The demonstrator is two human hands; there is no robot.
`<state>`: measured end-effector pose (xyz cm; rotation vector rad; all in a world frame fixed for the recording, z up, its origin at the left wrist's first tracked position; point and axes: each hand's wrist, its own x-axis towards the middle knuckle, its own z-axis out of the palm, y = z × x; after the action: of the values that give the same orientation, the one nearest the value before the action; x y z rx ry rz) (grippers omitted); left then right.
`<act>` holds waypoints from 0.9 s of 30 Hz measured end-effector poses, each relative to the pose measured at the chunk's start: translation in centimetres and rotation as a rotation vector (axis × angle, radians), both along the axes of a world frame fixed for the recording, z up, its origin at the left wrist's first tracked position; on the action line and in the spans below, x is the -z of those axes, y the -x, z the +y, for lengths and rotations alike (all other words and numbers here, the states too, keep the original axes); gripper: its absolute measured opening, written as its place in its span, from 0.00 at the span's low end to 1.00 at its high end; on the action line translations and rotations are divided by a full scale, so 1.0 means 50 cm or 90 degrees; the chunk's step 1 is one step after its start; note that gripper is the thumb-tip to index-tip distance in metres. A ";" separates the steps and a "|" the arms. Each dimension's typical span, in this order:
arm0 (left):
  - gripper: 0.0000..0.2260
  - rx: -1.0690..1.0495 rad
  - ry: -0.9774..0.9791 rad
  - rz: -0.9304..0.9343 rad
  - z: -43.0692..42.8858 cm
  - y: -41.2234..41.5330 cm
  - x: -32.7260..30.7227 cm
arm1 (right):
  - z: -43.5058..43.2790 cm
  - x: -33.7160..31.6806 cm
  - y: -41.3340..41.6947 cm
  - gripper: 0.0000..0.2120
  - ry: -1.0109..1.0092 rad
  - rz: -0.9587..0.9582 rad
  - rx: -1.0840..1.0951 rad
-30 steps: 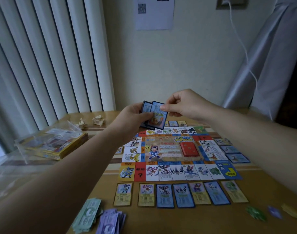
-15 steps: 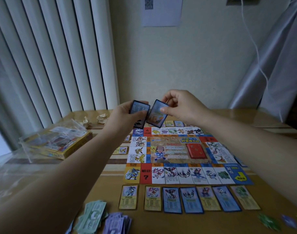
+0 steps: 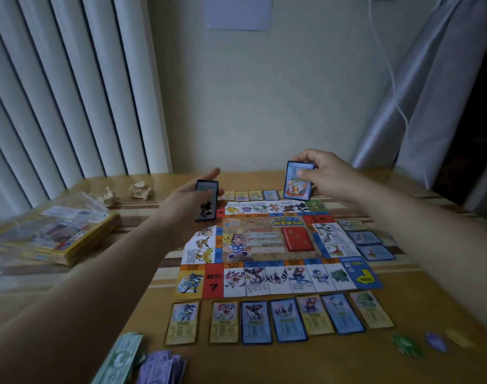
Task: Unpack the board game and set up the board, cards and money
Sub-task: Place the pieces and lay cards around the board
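The game board [image 3: 267, 239] lies flat in the middle of the table, with a red card deck [image 3: 297, 239] on its centre. My left hand [image 3: 181, 209] holds a small stack of blue-edged cards [image 3: 206, 200] above the board's far left corner. My right hand [image 3: 328, 176] pinches a single blue card [image 3: 298, 180] upright over the board's far edge. Several cards [image 3: 278, 320] form a row along the near edge, more lie along the far edge [image 3: 253, 194] and right side [image 3: 371, 245]. Green and purple paper money [image 3: 142, 364] is piled at the near left.
The yellow game box [image 3: 70, 239] under clear plastic wrap sits at the left. Two crumpled paper scraps [image 3: 139, 189] lie near the blinds. Small green, purple and yellow tokens [image 3: 430, 342] rest at the near right. A wall and a hanging cable are behind the table.
My hands have drawn apart: the right hand carried one card off the stack to the right, above the far edge, while the left hand kept the remaining cards and lowered slightly.
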<state>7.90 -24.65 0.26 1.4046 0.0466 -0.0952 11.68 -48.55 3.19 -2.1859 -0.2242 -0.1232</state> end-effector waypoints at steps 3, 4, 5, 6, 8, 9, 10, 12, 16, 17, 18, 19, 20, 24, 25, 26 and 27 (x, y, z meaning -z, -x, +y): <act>0.18 0.061 -0.017 0.018 -0.038 0.001 0.019 | -0.048 0.020 0.010 0.06 0.041 0.007 0.051; 0.17 0.069 -0.030 0.025 -0.049 -0.001 0.027 | -0.065 0.028 0.015 0.06 0.055 0.009 0.072; 0.16 0.067 -0.046 0.032 -0.060 -0.002 0.035 | -0.082 0.037 0.019 0.06 0.063 0.012 0.092; 0.15 0.057 -0.060 0.037 -0.070 -0.004 0.043 | -0.097 0.047 0.024 0.06 0.066 0.015 0.107; 0.13 0.022 -0.065 0.044 -0.086 -0.007 0.056 | -0.123 0.066 0.031 0.06 0.056 0.033 0.127; 0.12 0.002 -0.056 0.048 -0.090 -0.008 0.061 | -0.132 0.076 0.034 0.07 0.046 0.044 0.133; 0.11 -0.016 -0.045 0.053 -0.091 -0.009 0.066 | -0.137 0.084 0.037 0.08 0.036 0.052 0.138; 0.09 -0.038 -0.042 0.053 -0.085 -0.009 0.073 | -0.138 0.098 0.037 0.11 0.019 0.059 0.141; 0.09 -0.097 -0.076 0.014 -0.049 -0.012 0.077 | -0.117 0.105 0.033 0.11 -0.002 0.022 0.128; 0.09 -0.118 -0.086 0.005 -0.037 -0.013 0.076 | -0.109 0.102 0.029 0.12 -0.009 -0.004 0.125; 0.09 -0.135 -0.097 -0.004 -0.024 -0.015 0.075 | -0.102 0.096 0.026 0.13 -0.018 -0.040 0.124; 0.09 -0.151 -0.103 -0.013 -0.014 -0.018 0.072 | -0.097 0.088 0.020 0.13 -0.032 -0.078 0.128; 0.09 -0.165 -0.103 -0.020 -0.005 -0.020 0.069 | -0.092 0.077 0.014 0.13 -0.050 -0.112 0.137; 0.09 -0.189 -0.084 -0.041 0.007 -0.027 0.053 | -0.090 0.032 -0.020 0.11 -0.094 -0.184 0.161; 0.09 -0.185 -0.088 -0.049 0.007 -0.029 0.049 | -0.091 0.024 -0.027 0.11 -0.092 -0.191 0.162; 0.09 -0.181 -0.093 -0.058 0.007 -0.031 0.047 | -0.093 0.018 -0.033 0.10 -0.089 -0.195 0.163; 0.09 -0.178 -0.098 -0.066 0.007 -0.034 0.044 | -0.094 0.015 -0.039 0.10 -0.087 -0.196 0.165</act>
<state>9.58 -24.30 -1.95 1.5413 0.1665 0.2163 13.63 -53.27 2.43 -2.0444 -0.0996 -0.6047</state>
